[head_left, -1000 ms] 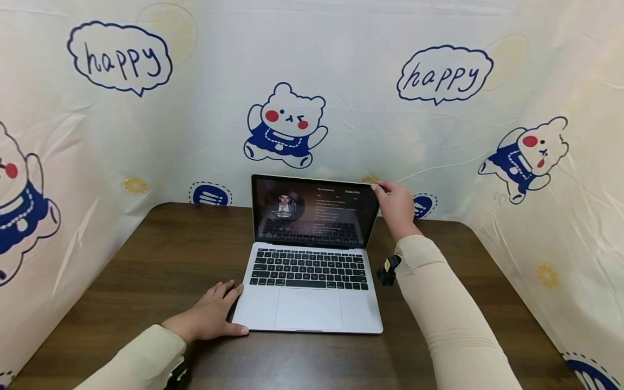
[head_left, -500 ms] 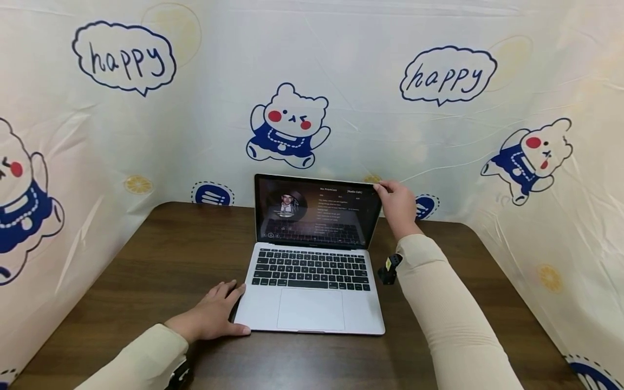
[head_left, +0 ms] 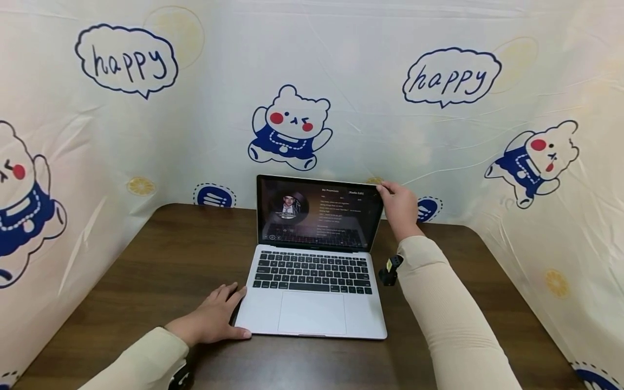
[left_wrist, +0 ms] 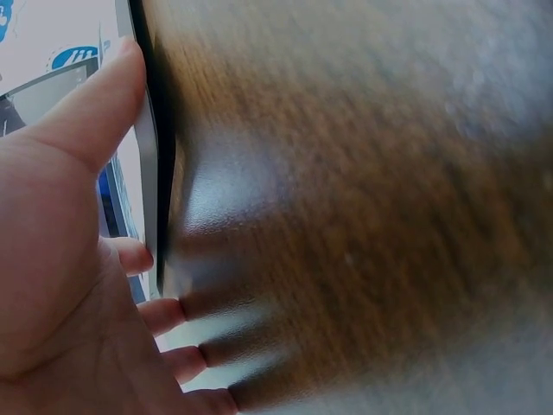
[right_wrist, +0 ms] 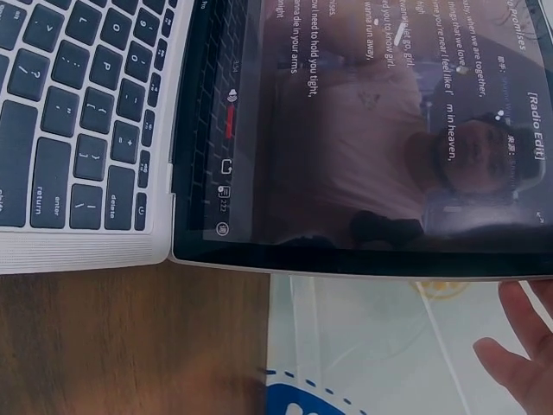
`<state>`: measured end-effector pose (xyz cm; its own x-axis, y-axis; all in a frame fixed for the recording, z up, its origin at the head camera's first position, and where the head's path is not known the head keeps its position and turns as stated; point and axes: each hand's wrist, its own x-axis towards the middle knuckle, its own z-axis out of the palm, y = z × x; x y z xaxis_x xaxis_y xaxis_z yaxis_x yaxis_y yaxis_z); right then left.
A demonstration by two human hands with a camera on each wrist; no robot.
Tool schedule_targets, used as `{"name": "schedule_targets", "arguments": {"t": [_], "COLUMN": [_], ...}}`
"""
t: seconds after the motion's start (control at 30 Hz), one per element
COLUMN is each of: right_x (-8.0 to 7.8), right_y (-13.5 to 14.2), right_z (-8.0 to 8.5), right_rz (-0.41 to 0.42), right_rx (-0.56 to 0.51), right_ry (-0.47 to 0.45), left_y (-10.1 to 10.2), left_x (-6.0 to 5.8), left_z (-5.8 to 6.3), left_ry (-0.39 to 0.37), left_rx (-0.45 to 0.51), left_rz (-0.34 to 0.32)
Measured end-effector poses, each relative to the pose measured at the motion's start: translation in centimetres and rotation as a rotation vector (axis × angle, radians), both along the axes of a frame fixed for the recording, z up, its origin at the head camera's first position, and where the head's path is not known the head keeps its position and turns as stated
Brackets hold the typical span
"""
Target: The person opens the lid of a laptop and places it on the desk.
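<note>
A silver laptop [head_left: 312,317] stands unfolded on the wooden table, its lit screen [head_left: 319,216] tilted back and showing a round picture beside lyrics. At its front left corner rests my left hand [head_left: 208,318], thumb at the front edge and index finger along the side. In the left wrist view the remaining fingers of that hand [left_wrist: 65,233] touch the tabletop. My right hand [head_left: 401,208] pinches the upper right corner of the screen. Only part of that hand [right_wrist: 527,359] shows in the right wrist view, with a fingertip at the lid's edge.
The brown table [head_left: 146,271] has rounded far corners. Behind it and at both sides hangs a pale curtain [head_left: 370,65] printed with bears and speech bubbles. A small black wrist camera [head_left: 390,271] sits at the right sleeve, just beside the laptop.
The view shifts slightly, so the laptop and curtain sit a little further right in the frame. Both hands keep their places on the laptop, and the screen angle looks the same.
</note>
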<state>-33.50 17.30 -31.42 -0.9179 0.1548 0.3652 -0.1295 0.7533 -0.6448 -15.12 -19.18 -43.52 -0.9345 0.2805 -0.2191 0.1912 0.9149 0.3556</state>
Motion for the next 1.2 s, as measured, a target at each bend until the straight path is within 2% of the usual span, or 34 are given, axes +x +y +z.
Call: {"name": "schedule_targets", "arguments": {"t": [0.43,0.63,1.0,1.2], "right_x": [-0.5,-0.6,-1.0,-1.3], "right_y": [0.2,0.2,0.2,0.2], "right_z": [-0.2,-0.2,-0.2,-0.4], "right_rz": [-0.001,0.006,0.013,0.013], "right_rx": [0.053,0.053,0.055,0.053], "right_ry": [-0.021,-0.042,-0.091,-0.087], "left_y": [0.0,0.0,0.0,0.0], "left_x": [0.0,0.0,0.1,0.2], "left_z": [0.0,-0.1,0.1,0.0], "left_ry": [-0.002,0.000,0.024,0.018], "left_rx": [0.013,0.007,0.021,0.015], "left_rz": [-0.007,0.006,-0.012,-0.003]}}
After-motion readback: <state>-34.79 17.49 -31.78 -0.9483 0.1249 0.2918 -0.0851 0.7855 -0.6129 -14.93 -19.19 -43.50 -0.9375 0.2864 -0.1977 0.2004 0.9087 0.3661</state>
